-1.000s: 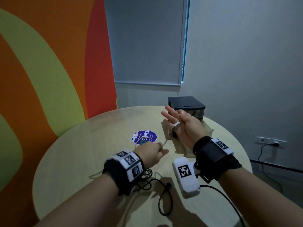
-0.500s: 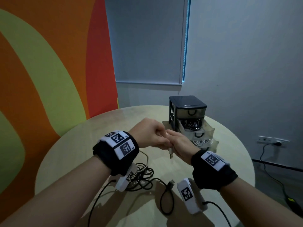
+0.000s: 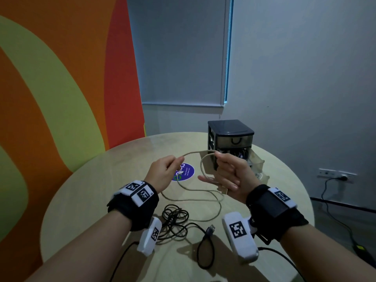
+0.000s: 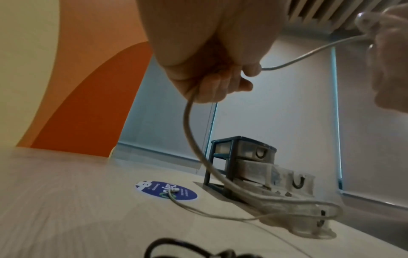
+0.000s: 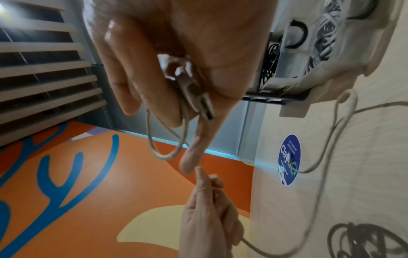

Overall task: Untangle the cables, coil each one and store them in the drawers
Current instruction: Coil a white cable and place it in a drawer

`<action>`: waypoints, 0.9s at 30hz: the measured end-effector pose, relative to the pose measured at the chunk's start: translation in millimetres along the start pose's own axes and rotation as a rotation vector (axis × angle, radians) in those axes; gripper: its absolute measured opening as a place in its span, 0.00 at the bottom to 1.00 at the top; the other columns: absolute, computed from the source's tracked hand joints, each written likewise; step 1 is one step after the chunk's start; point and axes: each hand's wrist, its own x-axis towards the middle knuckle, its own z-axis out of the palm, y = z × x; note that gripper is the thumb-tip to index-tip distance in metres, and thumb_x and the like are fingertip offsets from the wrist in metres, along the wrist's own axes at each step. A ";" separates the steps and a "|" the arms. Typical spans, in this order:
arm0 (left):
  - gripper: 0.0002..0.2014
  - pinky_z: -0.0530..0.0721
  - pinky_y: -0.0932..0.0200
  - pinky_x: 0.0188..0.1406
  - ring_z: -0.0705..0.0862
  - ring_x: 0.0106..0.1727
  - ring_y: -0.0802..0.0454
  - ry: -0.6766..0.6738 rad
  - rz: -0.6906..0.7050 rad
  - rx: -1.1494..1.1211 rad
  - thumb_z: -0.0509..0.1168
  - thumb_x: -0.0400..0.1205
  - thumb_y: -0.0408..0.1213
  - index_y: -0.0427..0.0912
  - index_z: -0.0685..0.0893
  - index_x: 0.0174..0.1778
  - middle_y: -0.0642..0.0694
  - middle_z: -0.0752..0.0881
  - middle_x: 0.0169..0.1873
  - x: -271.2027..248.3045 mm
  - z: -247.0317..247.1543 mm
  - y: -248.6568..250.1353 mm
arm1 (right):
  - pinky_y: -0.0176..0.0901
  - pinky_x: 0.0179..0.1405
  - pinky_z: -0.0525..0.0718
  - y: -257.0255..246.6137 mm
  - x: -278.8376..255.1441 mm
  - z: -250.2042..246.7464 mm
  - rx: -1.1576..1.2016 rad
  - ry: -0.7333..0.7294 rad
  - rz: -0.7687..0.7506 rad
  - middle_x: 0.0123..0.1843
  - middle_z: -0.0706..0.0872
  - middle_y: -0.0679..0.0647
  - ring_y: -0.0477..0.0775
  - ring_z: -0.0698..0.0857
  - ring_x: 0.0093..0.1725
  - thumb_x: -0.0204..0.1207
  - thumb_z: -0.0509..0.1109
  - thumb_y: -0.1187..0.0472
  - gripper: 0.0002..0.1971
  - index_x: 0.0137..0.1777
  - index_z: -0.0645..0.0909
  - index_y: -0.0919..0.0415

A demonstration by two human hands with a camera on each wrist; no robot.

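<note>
From the head camera, we hold a pale cable (image 3: 193,153) stretched between both hands above a round table (image 3: 85,192). Our left hand (image 3: 162,173) pinches it between thumb and fingers, the other fingers curled. Our right hand (image 3: 230,176) is closed around a small loop of the same cable, with the plug end poking out below the palm. The rest of the cable sags to the table beneath our hands, its far end lying on a blue sticker (image 3: 184,172). A tangled black cable (image 3: 175,222) lies just below our left wrist. Beyond our right hand stands a small drawer unit (image 3: 231,137) with lower drawers pulled open.

From the left wrist, we see our fingers (image 4: 220,87) curled around the pale cable, which drops beneath the hand to the table.

From the right wrist, our thumb and fingers (image 5: 132,83) clamp the plug and one loop; coiled cables already sit in the open drawers beside the hand.

We judge that the trailing slack could drag into the black tangle and snag as we wind, and that a loose grip could let the first loop spring open.
</note>
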 end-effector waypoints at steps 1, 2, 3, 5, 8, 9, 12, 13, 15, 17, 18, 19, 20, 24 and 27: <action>0.18 0.69 0.72 0.30 0.75 0.26 0.65 -0.004 -0.012 0.017 0.59 0.85 0.45 0.45 0.78 0.29 0.54 0.77 0.23 -3.1 1.5 -2.1 | 0.57 0.57 0.85 -0.4 -0.4 0.9 0.009 -0.007 0.006 0.08 0.58 0.48 0.45 0.57 0.08 0.73 0.67 0.57 0.25 0.17 0.61 0.55; 0.18 0.69 0.73 0.32 0.76 0.28 0.66 -0.021 -0.014 0.032 0.57 0.86 0.44 0.45 0.80 0.31 0.55 0.79 0.25 -6.0 4.6 -3.5 | 0.58 0.60 0.83 -0.5 0.2 2.5 0.014 0.000 0.009 0.08 0.59 0.48 0.45 0.59 0.08 0.75 0.65 0.57 0.25 0.17 0.63 0.55; 0.17 0.69 0.74 0.34 0.77 0.30 0.66 -0.051 -0.010 0.052 0.56 0.86 0.43 0.46 0.81 0.33 0.55 0.81 0.28 -9.2 8.1 -3.0 | 0.59 0.62 0.81 -0.4 1.7 4.3 0.020 0.021 0.006 0.09 0.61 0.49 0.45 0.62 0.09 0.77 0.62 0.57 0.25 0.17 0.66 0.56; 0.15 0.71 0.65 0.41 0.80 0.40 0.56 -0.146 0.008 0.142 0.54 0.87 0.42 0.44 0.83 0.40 0.52 0.83 0.34 -13.7 16.1 -0.5 | 0.57 0.61 0.78 -0.8 5.4 9.6 0.030 0.038 -0.019 0.15 0.72 0.50 0.47 0.74 0.15 0.81 0.57 0.56 0.20 0.28 0.76 0.59; 0.16 0.72 0.58 0.40 0.81 0.44 0.46 -0.329 0.062 0.387 0.50 0.88 0.45 0.42 0.82 0.50 0.46 0.83 0.38 -16.8 22.9 11.7 | 0.49 0.54 0.82 2.1 12.2 7.8 -0.110 0.025 -0.054 0.43 0.90 0.48 0.48 0.89 0.38 0.84 0.50 0.52 0.17 0.59 0.78 0.57; 0.16 0.72 0.58 0.40 0.82 0.45 0.46 -0.377 0.100 0.483 0.50 0.88 0.46 0.42 0.81 0.51 0.45 0.84 0.41 -17.5 22.9 17.5 | 0.49 0.56 0.81 4.5 13.9 4.7 -0.202 0.041 -0.065 0.52 0.90 0.47 0.48 0.89 0.46 0.85 0.49 0.52 0.18 0.65 0.75 0.55; 0.16 0.73 0.59 0.39 0.82 0.47 0.49 -0.413 0.293 0.698 0.52 0.86 0.45 0.43 0.84 0.52 0.46 0.86 0.47 -17.7 18.5 33.5 | 0.55 0.66 0.72 11.9 14.6 -3.5 -0.497 0.093 -0.061 0.63 0.85 0.44 0.45 0.86 0.57 0.86 0.49 0.50 0.18 0.72 0.69 0.50; 0.16 0.72 0.59 0.39 0.82 0.47 0.49 -0.409 0.356 0.741 0.53 0.86 0.45 0.43 0.85 0.52 0.47 0.85 0.47 -17.5 16.6 38.2 | 0.56 0.68 0.69 14.2 13.8 -4.9 -0.557 0.103 -0.049 0.64 0.83 0.44 0.42 0.85 0.58 0.86 0.49 0.50 0.17 0.72 0.67 0.48; 0.15 0.70 0.60 0.39 0.82 0.49 0.50 -0.402 0.451 0.761 0.55 0.84 0.45 0.43 0.85 0.51 0.48 0.86 0.48 -17.2 13.2 46.8 | 0.53 0.67 0.68 18.6 11.8 -6.4 -0.601 0.102 -0.027 0.67 0.80 0.45 0.38 0.83 0.57 0.86 0.49 0.52 0.16 0.72 0.64 0.44; 0.13 0.70 0.61 0.37 0.83 0.47 0.50 -0.404 0.530 0.691 0.59 0.83 0.43 0.43 0.87 0.51 0.49 0.87 0.48 -17.0 10.3 54.4 | 0.41 0.59 0.73 22.8 11.0 -7.5 -0.592 0.091 -0.009 0.67 0.80 0.47 0.35 0.82 0.55 0.86 0.49 0.53 0.17 0.74 0.61 0.43; 0.12 0.72 0.60 0.36 0.84 0.44 0.49 -0.405 0.559 0.632 0.60 0.81 0.42 0.44 0.88 0.50 0.49 0.88 0.46 -17.3 8.3 58.4 | 0.36 0.58 0.75 24.6 11.7 -7.8 -0.583 0.089 -0.003 0.65 0.81 0.50 0.37 0.81 0.55 0.86 0.49 0.53 0.18 0.75 0.60 0.43; 0.11 0.75 0.59 0.35 0.84 0.40 0.49 -0.409 0.570 0.573 0.62 0.79 0.41 0.44 0.89 0.47 0.49 0.89 0.41 -17.0 6.8 60.5 | 0.35 0.58 0.75 25.9 12.6 -7.7 -0.577 0.090 0.004 0.64 0.83 0.54 0.40 0.82 0.55 0.86 0.49 0.53 0.18 0.75 0.62 0.45; 0.10 0.77 0.58 0.33 0.83 0.36 0.49 -0.408 0.567 0.522 0.63 0.77 0.41 0.45 0.90 0.43 0.49 0.88 0.34 -16.4 4.8 62.4 | 0.35 0.57 0.77 26.1 12.7 -6.9 -0.585 0.090 0.014 0.61 0.84 0.57 0.45 0.83 0.54 0.86 0.50 0.54 0.18 0.73 0.67 0.50; 0.07 0.74 0.62 0.29 0.75 0.26 0.58 -0.327 0.461 0.275 0.71 0.71 0.46 0.51 0.79 0.34 0.57 0.78 0.24 -10.8 -1.2 65.2 | 0.38 0.32 0.76 23.2 8.0 -0.7 -0.691 0.046 0.096 0.20 0.78 0.55 0.50 0.76 0.20 0.87 0.48 0.58 0.24 0.34 0.79 0.66; 0.15 0.72 0.62 0.27 0.73 0.25 0.58 -0.288 0.394 0.135 0.76 0.70 0.48 0.51 0.78 0.43 0.52 0.77 0.24 -5.9 -3.8 64.7 | 0.43 0.40 0.77 17.6 7.0 0.3 -0.610 0.031 0.145 0.11 0.65 0.47 0.45 0.61 0.13 0.86 0.49 0.51 0.34 0.17 0.76 0.55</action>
